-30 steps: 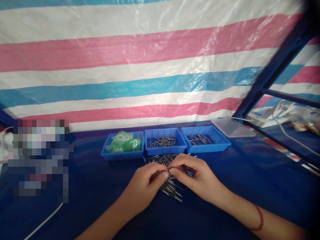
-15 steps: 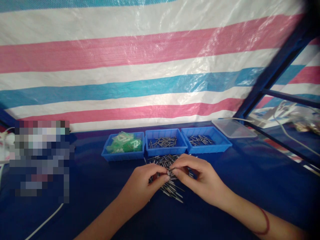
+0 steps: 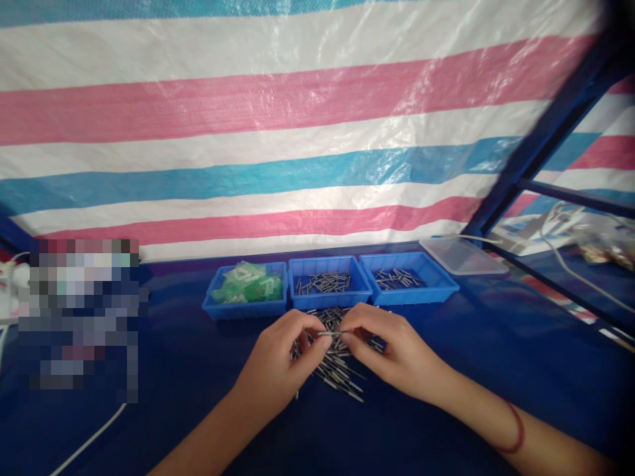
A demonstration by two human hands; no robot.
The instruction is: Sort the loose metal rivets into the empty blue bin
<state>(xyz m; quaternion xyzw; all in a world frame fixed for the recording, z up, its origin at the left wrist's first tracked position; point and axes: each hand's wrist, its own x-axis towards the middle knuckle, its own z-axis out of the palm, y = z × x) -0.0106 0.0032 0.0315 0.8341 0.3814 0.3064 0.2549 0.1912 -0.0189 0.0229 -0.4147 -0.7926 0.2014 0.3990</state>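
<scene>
A thin metal pin point(image 3: 333, 333) lies level between my two hands, above a loose pile of similar slim metal pins point(image 3: 342, 377) on the blue table. My right hand point(image 3: 391, 344) pinches its right end between thumb and fingertips. My left hand point(image 3: 282, 350) is closed at the other end, thumb and forefinger against the pin. Both hands partly cover the pile. The exact shape of the pin's tip is too small to make out.
Behind the pile stand a blue bin point(image 3: 243, 311) of green plastic packets, a middle bin point(image 3: 330, 301) and a right bin point(image 3: 417, 295), both with metal pins. A clear lid point(image 3: 464, 256) lies at the back right. A blurred-out area and white cable point(image 3: 89, 439) are at left.
The pin has come into plain sight, now level between the fingertips. My left hand has shifted slightly up and left; my right hand has moved slightly left.
</scene>
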